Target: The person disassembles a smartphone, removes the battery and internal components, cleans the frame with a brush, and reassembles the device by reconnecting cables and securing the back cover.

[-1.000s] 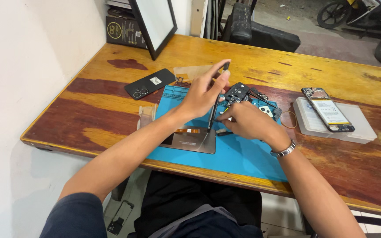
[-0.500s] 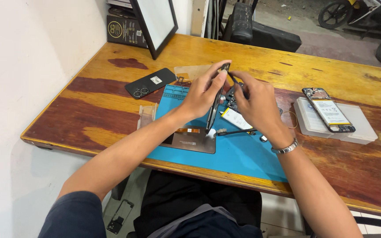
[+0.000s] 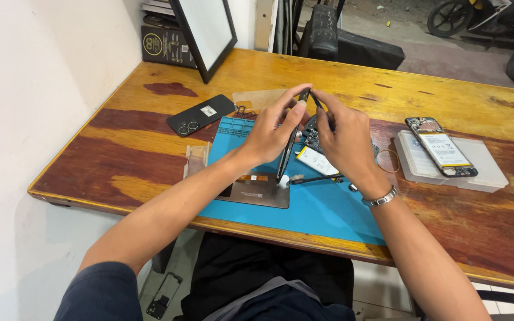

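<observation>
- Left hand (image 3: pixel 275 134) and right hand (image 3: pixel 343 139) meet mid-frame, pinching a black tool (image 3: pixel 303 95).
- Below them, a blue mat (image 3: pixel 328 208) on the table (image 3: pixel 150 148).

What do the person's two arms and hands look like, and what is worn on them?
Both hands are bare, without gloves. The left hand has a bare forearm and a dark blue short sleeve at the upper arm. The right hand has a silver metal bracelet on the wrist; no sleeve is visible there.

White plastered wall (image 3: pixel 37 89) at the left, worn wooden desk (image 3: pixel 388 83) streaked yellow and dark red, black-framed board (image 3: pixel 206 30) leaned against the wall, tiled floor (image 3: pixel 174 279) seen below, scene lit by daylight from the street beyond.
</observation>
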The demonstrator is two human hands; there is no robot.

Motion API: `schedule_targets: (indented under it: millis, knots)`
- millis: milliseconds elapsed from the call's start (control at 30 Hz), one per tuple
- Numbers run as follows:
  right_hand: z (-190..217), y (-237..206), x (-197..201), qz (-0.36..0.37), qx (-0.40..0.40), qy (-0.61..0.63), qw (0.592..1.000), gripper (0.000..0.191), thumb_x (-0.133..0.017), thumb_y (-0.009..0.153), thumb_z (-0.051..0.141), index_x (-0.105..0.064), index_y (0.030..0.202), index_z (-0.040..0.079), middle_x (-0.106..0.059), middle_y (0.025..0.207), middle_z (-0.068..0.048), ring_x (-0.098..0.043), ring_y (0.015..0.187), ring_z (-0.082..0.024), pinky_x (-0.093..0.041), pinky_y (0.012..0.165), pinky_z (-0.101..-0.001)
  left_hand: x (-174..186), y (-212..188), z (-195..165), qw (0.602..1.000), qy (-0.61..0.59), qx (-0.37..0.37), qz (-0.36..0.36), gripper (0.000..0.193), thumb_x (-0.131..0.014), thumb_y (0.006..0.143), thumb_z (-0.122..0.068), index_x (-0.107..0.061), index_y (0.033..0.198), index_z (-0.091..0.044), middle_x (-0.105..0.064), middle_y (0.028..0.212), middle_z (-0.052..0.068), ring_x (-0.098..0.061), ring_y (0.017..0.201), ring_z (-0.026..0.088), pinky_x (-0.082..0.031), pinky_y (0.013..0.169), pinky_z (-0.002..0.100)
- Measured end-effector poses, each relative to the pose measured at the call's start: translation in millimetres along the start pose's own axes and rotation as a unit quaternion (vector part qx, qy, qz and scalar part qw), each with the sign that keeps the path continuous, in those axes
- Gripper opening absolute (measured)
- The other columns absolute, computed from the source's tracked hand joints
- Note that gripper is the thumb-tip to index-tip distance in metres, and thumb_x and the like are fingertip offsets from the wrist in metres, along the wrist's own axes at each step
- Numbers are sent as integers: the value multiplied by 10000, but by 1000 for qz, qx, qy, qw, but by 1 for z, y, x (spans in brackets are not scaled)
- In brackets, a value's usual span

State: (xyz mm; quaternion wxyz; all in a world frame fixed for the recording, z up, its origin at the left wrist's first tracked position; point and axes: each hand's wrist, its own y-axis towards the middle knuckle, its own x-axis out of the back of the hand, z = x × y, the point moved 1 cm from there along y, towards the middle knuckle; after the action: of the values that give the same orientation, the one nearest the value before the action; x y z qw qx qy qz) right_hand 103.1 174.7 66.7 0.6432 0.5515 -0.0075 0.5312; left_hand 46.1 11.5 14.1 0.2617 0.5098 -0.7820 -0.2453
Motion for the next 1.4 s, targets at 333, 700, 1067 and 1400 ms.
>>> schedule_targets:
  millis: [333, 700, 1067, 1400]
  knots:
    - [2, -2, -2, -10, 8, -7, 1000, 317, -641, 976, 36, -680, 1289, 9, -620, 701, -204, -589, 535, -283, -442, 545, -400, 0, 0, -2, 1000, 16, -8, -4, 562, -479, 1094, -425, -467, 1518, -58, -682, 975, 71, -676, 853, 127, -558, 762, 281]
    - [3, -4, 0, -12, 29, -15, 999, 304, -612, 987, 38, -677, 1280, -14, -662, 826, -255, -673, 699, -361, -498, 644, -429, -1, 0, 1, 1000, 13, -3, 4, 563, -459, 1101, -438, -459, 1525, -68, -681, 970, 72, -678, 884, 131, -565, 774, 276]
    - [5, -3, 3, -7, -5, -4, 1000, 322, -609, 991, 54, -672, 1298, -17, -651, 793, -253, -663, 645, -332, -492, 625, -418, -2, 0, 1, 1000, 17, -13, 4, 566, -450, 1112, -453, -462, 1531, -73, -687, 973, 66, -665, 887, 120, -562, 773, 271]
    - [6, -3, 2, 5, 4, -9, 1000, 334, -612, 959, 29, -680, 1283, -18, -646, 795, -263, -659, 633, -335, -483, 609, -414, -3, 0, -4, 1000, -21, 20, 6, 584, -459, 1097, -463, -463, 1530, -72, -667, 981, 68, -643, 890, 113, -609, 665, 264]
